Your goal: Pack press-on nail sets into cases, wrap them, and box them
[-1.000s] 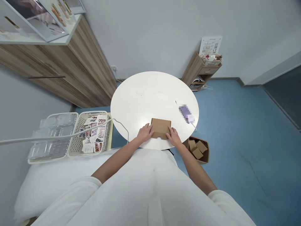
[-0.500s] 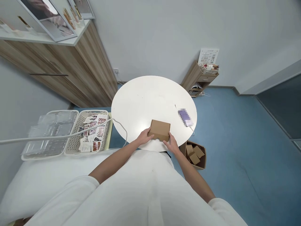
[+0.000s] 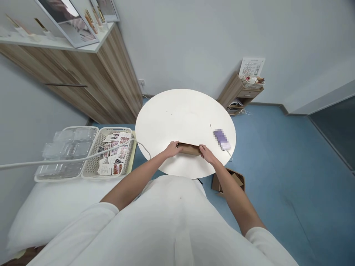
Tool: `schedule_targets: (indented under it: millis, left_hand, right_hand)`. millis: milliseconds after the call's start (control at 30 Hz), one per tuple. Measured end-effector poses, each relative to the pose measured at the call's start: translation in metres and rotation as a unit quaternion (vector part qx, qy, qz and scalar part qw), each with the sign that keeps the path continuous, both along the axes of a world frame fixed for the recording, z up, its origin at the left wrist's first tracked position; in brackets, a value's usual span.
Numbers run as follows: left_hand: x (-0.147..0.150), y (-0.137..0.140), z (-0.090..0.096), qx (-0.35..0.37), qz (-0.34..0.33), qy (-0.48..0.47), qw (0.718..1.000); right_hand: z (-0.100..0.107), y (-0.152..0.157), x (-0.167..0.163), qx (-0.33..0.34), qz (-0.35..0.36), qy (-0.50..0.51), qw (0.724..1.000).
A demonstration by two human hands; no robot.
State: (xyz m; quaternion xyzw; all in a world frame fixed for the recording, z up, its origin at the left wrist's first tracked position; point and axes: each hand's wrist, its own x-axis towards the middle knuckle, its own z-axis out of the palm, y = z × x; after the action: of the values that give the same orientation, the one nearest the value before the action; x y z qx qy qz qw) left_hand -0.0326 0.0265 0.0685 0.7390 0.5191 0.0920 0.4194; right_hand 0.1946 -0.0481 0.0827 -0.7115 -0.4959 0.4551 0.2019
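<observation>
A small brown cardboard box (image 3: 189, 149) is held over the near part of the round white table (image 3: 177, 114). It is tipped so that a narrow face points toward me, with a dark line along its upper edge. At its left end, my left hand (image 3: 171, 149) is closed on the cardboard. My right hand (image 3: 208, 154) grips the opposite end. I cannot tell whether the lid is loose or whether the box touches the tabletop.
A phone (image 3: 221, 139), blurred out, lies at the table's right with a cable. On the floor stands a carton (image 3: 216, 183) of brown boxes. At left are a basket (image 3: 91, 162) of nail-set cards and a basket of clear plastic cases (image 3: 65, 147), crossed by a white cable (image 3: 69, 160).
Both hands have shifted to the sides and slightly away from me, onto the box's ends. The box has turned from showing its flat top to showing a narrow face.
</observation>
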Motion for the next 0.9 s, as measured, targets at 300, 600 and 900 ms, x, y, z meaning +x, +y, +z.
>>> schedule_targets:
  millis: [300,600,900]
  left_hand:
    - [0.005,0.002,0.003,0.088,0.025,0.069,0.993]
    - [0.003,0.002,-0.001,0.117,0.021,0.038,0.992]
    - [0.005,0.008,0.009,0.053,0.025,0.035,0.998]
  right_hand:
    - [0.015,0.029,-0.001,0.014,-0.039,-0.071,0.997]
    - [0.017,0.022,-0.002,-0.014,-0.067,-0.024,0.997]
    - [0.025,0.020,-0.003,-0.028,-0.079,-0.017,0.996]
